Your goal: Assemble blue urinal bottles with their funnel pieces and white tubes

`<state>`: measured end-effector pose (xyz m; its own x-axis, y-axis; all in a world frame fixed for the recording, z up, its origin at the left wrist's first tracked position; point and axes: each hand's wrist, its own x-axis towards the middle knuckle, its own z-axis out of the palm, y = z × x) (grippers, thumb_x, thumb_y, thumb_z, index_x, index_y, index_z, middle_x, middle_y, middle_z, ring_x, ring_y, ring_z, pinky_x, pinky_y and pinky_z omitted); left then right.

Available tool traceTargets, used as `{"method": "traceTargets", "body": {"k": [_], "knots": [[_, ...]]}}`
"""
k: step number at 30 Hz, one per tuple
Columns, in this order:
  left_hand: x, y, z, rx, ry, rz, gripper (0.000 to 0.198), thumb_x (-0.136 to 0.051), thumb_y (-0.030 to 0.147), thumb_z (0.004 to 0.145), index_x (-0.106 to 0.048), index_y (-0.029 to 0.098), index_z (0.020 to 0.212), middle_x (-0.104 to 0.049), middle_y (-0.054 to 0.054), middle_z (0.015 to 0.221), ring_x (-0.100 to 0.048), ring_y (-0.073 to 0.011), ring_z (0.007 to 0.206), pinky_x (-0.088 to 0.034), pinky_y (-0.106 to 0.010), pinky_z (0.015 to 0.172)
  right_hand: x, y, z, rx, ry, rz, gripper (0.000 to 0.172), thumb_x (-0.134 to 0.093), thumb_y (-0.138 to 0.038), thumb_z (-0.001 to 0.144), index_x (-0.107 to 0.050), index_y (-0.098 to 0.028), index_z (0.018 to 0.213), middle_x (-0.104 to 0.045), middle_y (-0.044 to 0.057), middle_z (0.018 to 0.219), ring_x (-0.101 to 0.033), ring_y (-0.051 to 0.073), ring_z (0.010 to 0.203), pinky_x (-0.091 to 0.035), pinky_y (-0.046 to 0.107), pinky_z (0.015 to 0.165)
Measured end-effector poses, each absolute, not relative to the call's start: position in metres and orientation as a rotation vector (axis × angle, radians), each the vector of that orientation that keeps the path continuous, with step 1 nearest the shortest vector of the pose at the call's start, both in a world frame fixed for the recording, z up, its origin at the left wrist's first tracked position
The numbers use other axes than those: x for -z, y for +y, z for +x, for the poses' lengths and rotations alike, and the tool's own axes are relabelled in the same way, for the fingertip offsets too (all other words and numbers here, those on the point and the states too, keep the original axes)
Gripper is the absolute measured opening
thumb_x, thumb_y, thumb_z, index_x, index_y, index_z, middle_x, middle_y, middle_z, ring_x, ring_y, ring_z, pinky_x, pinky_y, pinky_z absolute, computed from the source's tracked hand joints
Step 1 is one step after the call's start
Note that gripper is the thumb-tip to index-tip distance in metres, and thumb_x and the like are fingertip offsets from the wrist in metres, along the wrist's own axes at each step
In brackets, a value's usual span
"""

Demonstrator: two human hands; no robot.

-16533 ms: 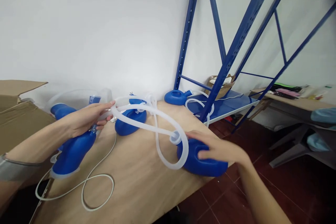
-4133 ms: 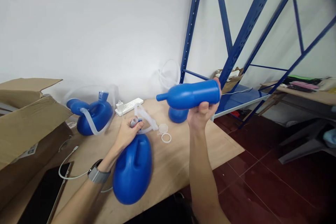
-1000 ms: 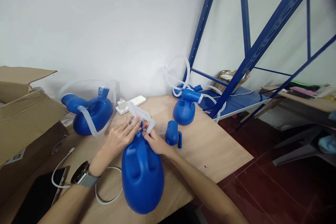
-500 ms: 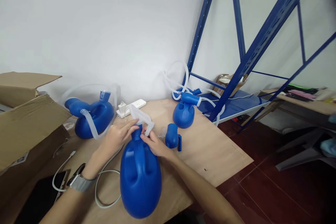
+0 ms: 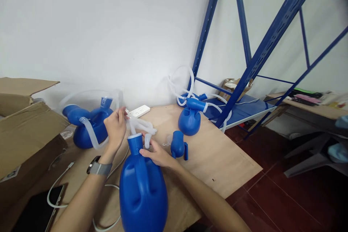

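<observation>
A large blue plastic jug (image 5: 144, 195) with a moulded handle stands close in front of me, its neck topped by a white rim. Translucent white tubing (image 5: 141, 124) rises from the mouth and lies looped behind it. My right hand (image 5: 159, 153) grips the jug's neck from the right, thumb in front. One tube end (image 5: 147, 140) shows by its fingers. Up and left of the mouth is my left hand (image 5: 116, 127), its fingers closed together near the tubing; what they pinch, if anything, I cannot make out.
Another blue jug with a tube (image 5: 92, 123) sits left, beside an open cardboard box (image 5: 32, 127). A power strip (image 5: 139, 111) lies by the wall. Right are a small blue spouted piece (image 5: 178, 144) and a tubed jug (image 5: 189, 121). Blue rack posts (image 5: 261, 50) stand beyond.
My left hand has left the jug's mouth and moved up and left. The tubing has shifted backward, uncovering the white rim. My right hand has slid onto the neck.
</observation>
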<state>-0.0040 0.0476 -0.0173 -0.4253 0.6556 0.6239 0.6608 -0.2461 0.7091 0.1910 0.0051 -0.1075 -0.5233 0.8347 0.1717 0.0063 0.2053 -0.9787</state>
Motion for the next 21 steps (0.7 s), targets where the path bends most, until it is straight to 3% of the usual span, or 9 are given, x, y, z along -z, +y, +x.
{"method": "traceTargets", "body": {"k": [5, 7, 11, 15, 19, 21], "knots": [[0.015, 0.049, -0.024, 1.984, -1.949, -1.551, 0.047, -0.044, 0.049, 0.104, -0.067, 0.021, 0.073, -0.074, -0.003, 0.067, -0.066, -0.0203, 0.067, -0.046, -0.031, 0.071, 0.087, 0.005, 0.204, -1.269, -1.911, -0.833, 0.092, -0.078, -0.056, 0.089, -0.035, -0.032, 0.167, -0.052, 0.01, 0.159, -0.039, 0.031, 0.154, -0.026, 0.053, 0.13], [0.018, 0.047, -0.028, 1.992, -1.944, -1.558, 0.048, -0.044, 0.051, 0.104, -0.067, 0.021, 0.073, -0.074, -0.003, 0.068, -0.065, -0.0201, 0.066, -0.046, -0.031, 0.07, 0.071, 0.007, 0.211, -1.202, -2.005, -0.831, 0.089, -0.081, -0.056, 0.087, -0.042, -0.032, 0.164, -0.052, 0.009, 0.159, -0.038, 0.032, 0.155, -0.025, 0.054, 0.131], [0.024, 0.05, -0.026, 2.052, -1.954, -1.559, 0.049, -0.043, 0.053, 0.103, -0.068, 0.021, 0.075, -0.075, -0.004, 0.069, -0.067, -0.0206, 0.067, -0.046, -0.03, 0.068, 0.044, 0.016, 0.216, -1.154, -2.174, -0.79, 0.059, -0.064, -0.061, 0.098, -0.062, -0.03, 0.149, -0.055, 0.008, 0.159, -0.04, 0.031, 0.155, -0.028, 0.054, 0.13], [0.027, 0.058, -0.025, 1.974, -2.041, -1.64, 0.055, -0.037, 0.057, 0.104, -0.07, 0.021, 0.079, -0.079, -0.008, 0.079, -0.071, -0.0234, 0.076, -0.048, -0.032, 0.071, 0.042, 0.03, 0.207, -1.11, -2.18, -0.885, 0.06, -0.052, -0.063, 0.104, -0.064, -0.022, 0.146, -0.059, 0.011, 0.156, -0.048, 0.031, 0.149, -0.029, 0.051, 0.129], [0.029, 0.06, -0.03, 1.701, -2.185, -1.747, 0.062, -0.028, 0.061, 0.104, -0.073, 0.021, 0.09, -0.079, -0.012, 0.092, -0.073, -0.0307, 0.095, -0.05, -0.036, 0.079, 0.061, 0.049, 0.197, -1.216, -2.249, -0.978, 0.056, -0.045, -0.064, 0.105, -0.077, -0.02, 0.12, -0.073, 0.011, 0.135, -0.061, 0.032, 0.133, -0.037, 0.047, 0.123], [0.03, 0.059, -0.033, 1.64, -2.256, -1.839, 0.064, -0.027, 0.065, 0.103, -0.072, 0.021, 0.093, -0.077, -0.013, 0.092, -0.073, -0.032, 0.095, -0.051, -0.038, 0.079, 0.07, 0.059, 0.193, -1.242, -2.204, -1.018, 0.053, -0.05, -0.067, 0.103, -0.077, -0.022, 0.107, -0.077, 0.009, 0.118, -0.067, 0.032, 0.121, -0.043, 0.049, 0.117]]}}
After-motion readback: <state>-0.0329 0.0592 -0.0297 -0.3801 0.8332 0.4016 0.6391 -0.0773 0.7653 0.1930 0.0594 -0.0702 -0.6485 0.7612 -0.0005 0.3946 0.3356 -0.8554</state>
